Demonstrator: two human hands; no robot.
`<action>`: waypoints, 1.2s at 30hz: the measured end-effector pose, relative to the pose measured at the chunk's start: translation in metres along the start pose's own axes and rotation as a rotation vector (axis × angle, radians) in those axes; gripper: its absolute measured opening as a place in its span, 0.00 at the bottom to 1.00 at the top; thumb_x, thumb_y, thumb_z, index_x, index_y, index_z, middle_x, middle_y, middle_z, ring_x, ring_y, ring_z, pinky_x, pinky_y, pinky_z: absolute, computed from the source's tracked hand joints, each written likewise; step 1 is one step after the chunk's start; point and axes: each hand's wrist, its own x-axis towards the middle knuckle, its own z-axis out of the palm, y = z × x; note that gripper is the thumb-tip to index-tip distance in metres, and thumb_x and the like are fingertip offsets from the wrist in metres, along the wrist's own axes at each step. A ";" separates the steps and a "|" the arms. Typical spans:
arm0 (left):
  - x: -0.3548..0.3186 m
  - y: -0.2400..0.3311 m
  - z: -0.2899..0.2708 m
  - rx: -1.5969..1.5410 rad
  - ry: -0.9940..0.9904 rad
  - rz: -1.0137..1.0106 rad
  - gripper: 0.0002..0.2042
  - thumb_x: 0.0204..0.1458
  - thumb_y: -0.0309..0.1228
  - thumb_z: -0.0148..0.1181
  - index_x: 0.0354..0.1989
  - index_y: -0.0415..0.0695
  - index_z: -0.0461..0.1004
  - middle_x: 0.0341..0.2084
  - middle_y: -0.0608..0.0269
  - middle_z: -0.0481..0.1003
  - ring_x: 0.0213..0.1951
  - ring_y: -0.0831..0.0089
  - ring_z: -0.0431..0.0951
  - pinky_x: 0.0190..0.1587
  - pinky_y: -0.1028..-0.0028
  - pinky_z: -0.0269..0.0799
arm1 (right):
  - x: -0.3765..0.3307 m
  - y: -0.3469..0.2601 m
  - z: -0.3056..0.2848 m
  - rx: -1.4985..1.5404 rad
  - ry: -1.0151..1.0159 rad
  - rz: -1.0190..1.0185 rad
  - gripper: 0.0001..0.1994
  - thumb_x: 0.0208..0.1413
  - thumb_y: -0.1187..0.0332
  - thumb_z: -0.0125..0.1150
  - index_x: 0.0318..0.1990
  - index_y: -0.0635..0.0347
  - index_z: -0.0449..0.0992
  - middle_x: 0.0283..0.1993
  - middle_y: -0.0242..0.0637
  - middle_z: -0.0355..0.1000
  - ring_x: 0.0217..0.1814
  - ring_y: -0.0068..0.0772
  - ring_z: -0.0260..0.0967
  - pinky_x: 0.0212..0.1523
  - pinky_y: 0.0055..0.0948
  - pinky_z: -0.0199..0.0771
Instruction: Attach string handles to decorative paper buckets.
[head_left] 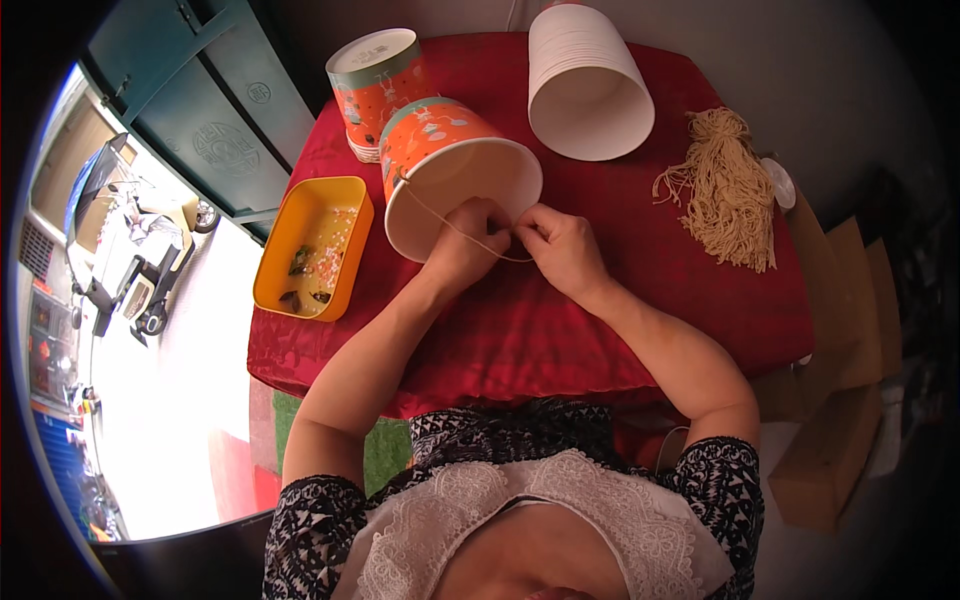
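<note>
An orange patterned paper bucket [440, 122] with a green-grey band lies tilted, its white mouth towards me. A thin tan cord [428, 208] is attached at the left of its rim and runs across the mouth, past my left hand, to the right side. My left hand [470, 238] reaches into the mouth by the right rim, fingers curled; what they grip is hidden. Just outside that rim, my right hand [563, 250] pinches the cord, its fingertips close to the left ones.
Behind stand stacked orange buckets [375, 85], upside down. White nested buckets [590, 90] lie at the back right, near a bundle of tan cords [730, 190]. A yellow tray [268, 275] with small bits is at left on the red cloth [640, 330]. Cardboard boxes [835, 440] stand right.
</note>
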 end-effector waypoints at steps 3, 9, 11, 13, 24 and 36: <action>0.000 0.002 -0.001 -0.001 -0.010 -0.015 0.07 0.42 0.22 0.62 0.29 0.34 0.80 0.26 0.47 0.80 0.32 0.58 0.82 0.38 0.64 0.77 | 0.000 0.000 0.001 -0.027 0.010 -0.039 0.04 0.56 0.72 0.64 0.36 0.61 0.76 0.30 0.45 0.78 0.33 0.50 0.79 0.31 0.43 0.76; -0.001 0.010 -0.006 -0.038 -0.076 -0.065 0.07 0.43 0.23 0.61 0.30 0.33 0.80 0.26 0.49 0.80 0.31 0.61 0.81 0.37 0.65 0.76 | 0.000 0.001 0.003 -0.084 0.041 -0.075 0.06 0.55 0.74 0.63 0.37 0.59 0.71 0.29 0.43 0.78 0.32 0.51 0.79 0.31 0.45 0.77; -0.001 0.012 -0.009 -0.046 -0.133 -0.102 0.08 0.45 0.23 0.61 0.32 0.34 0.79 0.28 0.53 0.79 0.33 0.66 0.80 0.38 0.68 0.76 | 0.000 0.001 0.003 -0.108 0.039 -0.087 0.06 0.55 0.74 0.63 0.37 0.59 0.71 0.28 0.42 0.78 0.32 0.50 0.79 0.31 0.45 0.77; -0.001 0.013 -0.009 -0.053 -0.131 -0.112 0.08 0.45 0.24 0.61 0.33 0.33 0.79 0.28 0.53 0.79 0.33 0.67 0.80 0.38 0.68 0.76 | 0.000 0.001 0.002 -0.111 0.039 -0.101 0.06 0.55 0.74 0.63 0.37 0.59 0.71 0.28 0.42 0.78 0.32 0.51 0.79 0.30 0.46 0.77; 0.000 0.011 -0.008 -0.085 -0.132 -0.165 0.09 0.47 0.25 0.60 0.34 0.33 0.79 0.28 0.53 0.80 0.33 0.69 0.80 0.38 0.69 0.75 | -0.001 0.003 0.002 -0.323 0.099 -0.369 0.04 0.53 0.77 0.63 0.35 0.60 0.74 0.27 0.44 0.76 0.27 0.48 0.77 0.26 0.41 0.76; 0.000 0.005 -0.003 -0.119 -0.066 -0.133 0.06 0.46 0.24 0.61 0.29 0.33 0.80 0.23 0.50 0.80 0.27 0.64 0.80 0.32 0.66 0.76 | 0.000 0.008 0.002 -0.517 0.069 -0.548 0.05 0.51 0.77 0.58 0.28 0.58 0.69 0.19 0.42 0.71 0.20 0.44 0.75 0.19 0.40 0.75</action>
